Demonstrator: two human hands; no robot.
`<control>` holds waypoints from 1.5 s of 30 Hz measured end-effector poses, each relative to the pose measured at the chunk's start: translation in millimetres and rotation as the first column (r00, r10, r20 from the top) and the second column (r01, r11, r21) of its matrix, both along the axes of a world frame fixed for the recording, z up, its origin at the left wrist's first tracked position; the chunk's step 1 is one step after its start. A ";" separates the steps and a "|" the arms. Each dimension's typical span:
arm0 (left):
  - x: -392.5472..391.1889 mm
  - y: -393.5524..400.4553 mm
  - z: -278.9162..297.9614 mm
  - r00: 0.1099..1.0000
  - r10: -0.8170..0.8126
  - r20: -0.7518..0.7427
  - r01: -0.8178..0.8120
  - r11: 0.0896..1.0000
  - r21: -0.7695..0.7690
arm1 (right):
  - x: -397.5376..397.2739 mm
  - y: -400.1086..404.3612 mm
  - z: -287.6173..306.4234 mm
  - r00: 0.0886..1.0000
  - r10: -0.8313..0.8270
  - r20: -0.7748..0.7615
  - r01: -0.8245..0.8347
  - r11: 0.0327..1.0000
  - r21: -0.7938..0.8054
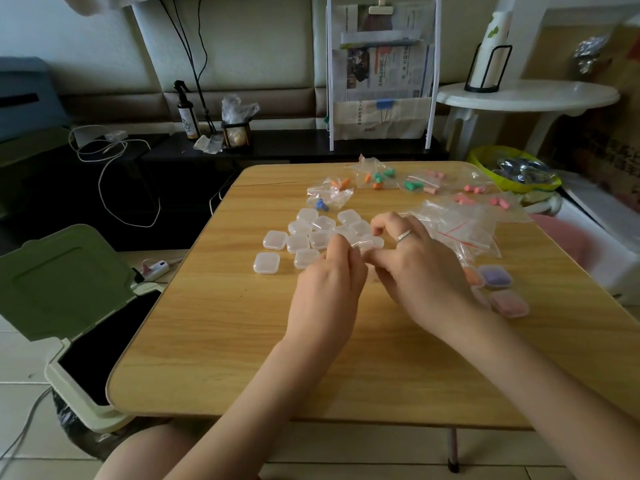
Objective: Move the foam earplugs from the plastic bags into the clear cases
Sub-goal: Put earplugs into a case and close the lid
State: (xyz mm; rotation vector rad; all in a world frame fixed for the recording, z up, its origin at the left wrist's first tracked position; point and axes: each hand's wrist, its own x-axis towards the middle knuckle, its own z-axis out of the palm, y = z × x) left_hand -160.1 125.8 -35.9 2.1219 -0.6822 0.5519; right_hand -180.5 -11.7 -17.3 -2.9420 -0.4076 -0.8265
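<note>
Several empty clear cases (298, 242) lie shut in a cluster at the middle of the wooden table (242, 341). My left hand (329, 289) and my right hand (422, 268) meet fingertip to fingertip at the near right edge of that cluster, pinching a clear case (372, 243) that the fingers mostly hide. Bags of earplugs lie at the far side: one with blue and orange plugs (329, 194), one with orange and green (375, 174), one with green and pink (420, 183), and pink ones (498, 202). Filled cases, purple (495, 276) and pink (510, 303), sit right of my right wrist.
A loose pile of empty plastic bags (460, 226) lies behind my right hand. An open green-lidded bin (65, 282) stands at the table's left side. A white round side table (526, 95) and a yellow-green bowl (485, 161) are at the far right.
</note>
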 end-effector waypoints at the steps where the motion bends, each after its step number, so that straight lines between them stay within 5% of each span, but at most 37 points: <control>1: -1.9 -0.9 0.8 0.999 -0.040 0.033 0.040 0.999 0.009 | -0.1 2.1 1.7 0.997 -0.031 -0.073 0.034 0.999 0.041; 5: -9.7 -6.8 0.0 0.988 -0.142 0.063 0.141 0.990 0.006 | 5.7 -4.2 -6.4 0.919 0.046 -0.391 0.082 0.949 0.305; 8: -1.8 -3.9 4.6 0.993 -0.066 -0.094 0.046 0.979 -0.199 | 10.6 -7.5 -7.6 0.946 0.167 -0.279 0.042 0.789 0.612; 11: 14.0 6.3 12.8 0.936 0.007 -0.351 -0.137 0.928 -0.346 | 10.4 -9.7 -1.4 0.956 0.240 -0.171 -0.035 0.668 0.743; 14: 23.6 15.4 16.3 0.780 -0.238 -0.578 -0.154 0.823 -0.547 | 11.4 -13.2 -3.3 0.942 0.289 -0.171 -0.066 0.657 0.751; 17: 23.0 19.0 18.7 0.720 -0.380 -0.581 -0.161 0.724 -0.671 | 8.7 -11.3 -2.5 0.927 0.315 -0.202 -0.049 0.638 0.769; 24: 16.4 19.1 23.0 0.629 -0.527 -0.571 -0.103 0.672 -0.733 | 3.0 -2.5 0.6 0.891 0.376 -0.256 -0.061 0.656 0.752; 32: 17.2 20.0 20.6 0.591 -0.553 -0.587 -0.149 0.640 -0.754 | 3.1 -2.5 1.9 0.910 0.359 -0.206 -0.073 0.629 0.774; 37: 16.7 16.8 17.9 0.580 -0.553 -0.599 -0.175 0.633 -0.754 | 5.7 -3.6 1.4 0.903 0.320 -0.286 -0.023 0.701 0.713; 41: 16.3 14.0 14.2 0.644 -0.432 -0.631 -0.150 0.738 -0.658 | 6.8 -4.0 -2.1 0.884 0.310 -0.350 0.016 0.728 0.686; 45: 18.4 12.7 14.4 0.676 -0.392 -0.624 -0.167 0.744 -0.647 | 8.4 4.3 -9.3 0.958 0.217 -0.189 -0.024 0.714 0.700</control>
